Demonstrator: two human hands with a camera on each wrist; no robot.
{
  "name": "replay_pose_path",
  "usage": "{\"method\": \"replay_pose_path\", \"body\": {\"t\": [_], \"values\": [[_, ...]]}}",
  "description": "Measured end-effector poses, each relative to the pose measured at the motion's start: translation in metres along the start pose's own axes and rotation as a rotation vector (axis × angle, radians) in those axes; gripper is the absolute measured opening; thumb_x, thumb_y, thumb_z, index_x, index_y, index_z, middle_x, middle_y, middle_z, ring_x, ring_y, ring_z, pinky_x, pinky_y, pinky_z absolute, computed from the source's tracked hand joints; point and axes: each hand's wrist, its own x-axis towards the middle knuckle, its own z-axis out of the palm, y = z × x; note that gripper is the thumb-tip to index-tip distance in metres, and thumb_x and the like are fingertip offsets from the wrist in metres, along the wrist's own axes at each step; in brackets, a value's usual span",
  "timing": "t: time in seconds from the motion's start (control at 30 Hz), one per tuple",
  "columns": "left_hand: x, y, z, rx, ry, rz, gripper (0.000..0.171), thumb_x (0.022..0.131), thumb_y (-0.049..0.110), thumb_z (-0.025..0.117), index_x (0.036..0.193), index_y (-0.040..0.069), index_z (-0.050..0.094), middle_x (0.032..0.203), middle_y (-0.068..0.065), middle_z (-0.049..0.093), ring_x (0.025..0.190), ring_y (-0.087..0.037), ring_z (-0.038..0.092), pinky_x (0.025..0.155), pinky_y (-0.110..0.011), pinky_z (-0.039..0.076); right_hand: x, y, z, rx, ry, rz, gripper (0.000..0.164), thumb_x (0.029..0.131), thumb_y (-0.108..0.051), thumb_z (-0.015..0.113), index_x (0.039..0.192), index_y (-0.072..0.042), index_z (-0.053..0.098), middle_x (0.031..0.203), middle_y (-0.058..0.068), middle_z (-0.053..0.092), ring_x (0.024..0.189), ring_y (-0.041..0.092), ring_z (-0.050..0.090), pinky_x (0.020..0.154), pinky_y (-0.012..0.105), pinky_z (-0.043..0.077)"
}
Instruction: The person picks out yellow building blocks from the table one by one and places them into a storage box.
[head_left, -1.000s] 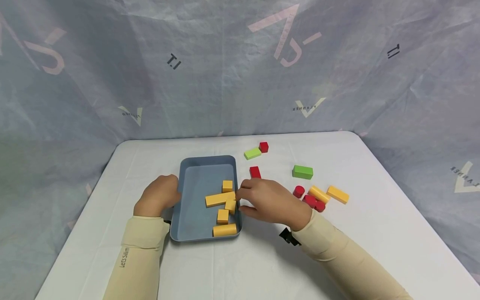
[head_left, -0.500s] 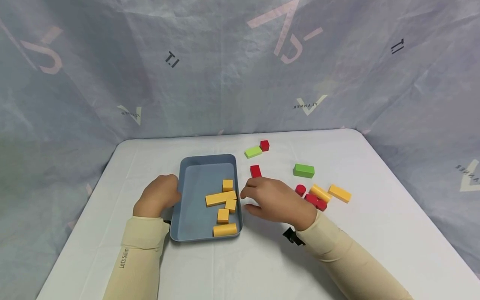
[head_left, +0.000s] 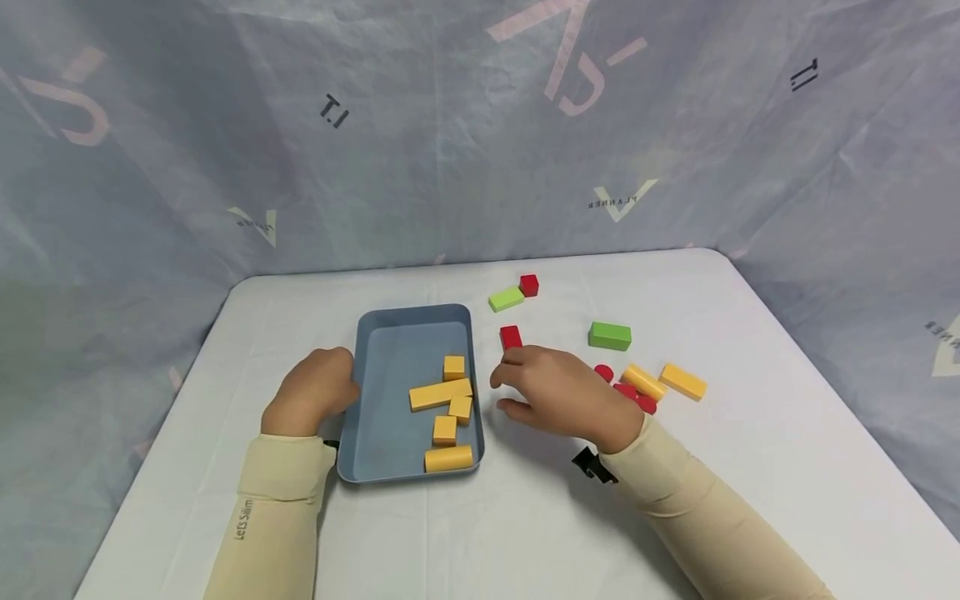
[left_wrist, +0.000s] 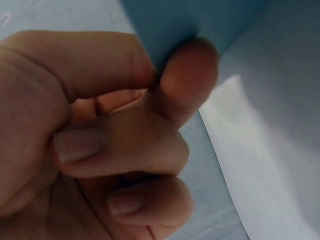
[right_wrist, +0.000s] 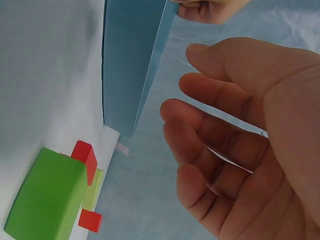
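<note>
My left hand [head_left: 311, 392] pinches the left wall of a blue-grey tray [head_left: 382, 433]; in the left wrist view, thumb and index finger grip the wall [left_wrist: 175, 20] while the other fingers curl below. Inside the tray, along its right side, lie yellow wooden blocks: a long flat block [head_left: 433, 397], several small ones such as a cube [head_left: 445, 430], and a cylinder [head_left: 448, 458]. Just right of the tray hovers my right hand [head_left: 566, 392], fingers loosely bent. The right wrist view shows a gap between thumb and fingers, with nothing held.
Beyond my right hand lie a red block [head_left: 511, 335], a light green block [head_left: 506, 299] and a red cube [head_left: 528, 286]. Farther right are a green block [head_left: 610, 336], red round pieces [head_left: 647, 403], a yellow cylinder [head_left: 643, 382] and a yellow block [head_left: 683, 381]. A grey cloth [head_left: 450, 167] hangs behind the table.
My right hand has drawn away from the tray's right wall, a little to the right. The left hand keeps its grip on the tray. The head view has shifted slightly.
</note>
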Motion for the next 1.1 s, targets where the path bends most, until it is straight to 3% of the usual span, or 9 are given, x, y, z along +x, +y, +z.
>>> {"method": "replay_pose_path", "body": {"t": [0.67, 1.1], "values": [[-0.002, -0.002, -0.002, 0.006, 0.014, 0.014, 0.017, 0.073, -0.004, 0.051, 0.062, 0.007, 0.054, 0.055, -0.006, 0.048, 0.049, -0.02, 0.042, 0.042, -0.033, 0.036, -0.006, 0.017, -0.01, -0.023, 0.026, 0.059, 0.018, 0.079, -0.029, 0.073, 0.094, -0.022, 0.068, 0.09, -0.01, 0.057, 0.07, 0.0, 0.045, 0.063, 0.022, 0.048], [-0.002, 0.0, -0.002, -0.004, 0.013, 0.009, 0.017, 0.074, -0.005, 0.051, 0.062, 0.007, 0.056, 0.055, -0.007, 0.049, 0.048, -0.02, 0.043, 0.042, -0.033, 0.036, -0.014, 0.027, -0.011, -0.01, 0.025, 0.076, 0.019, 0.079, -0.029, 0.073, 0.097, -0.023, 0.069, 0.09, -0.01, 0.057, 0.076, 0.0, 0.047, 0.067, 0.025, 0.05]]}}
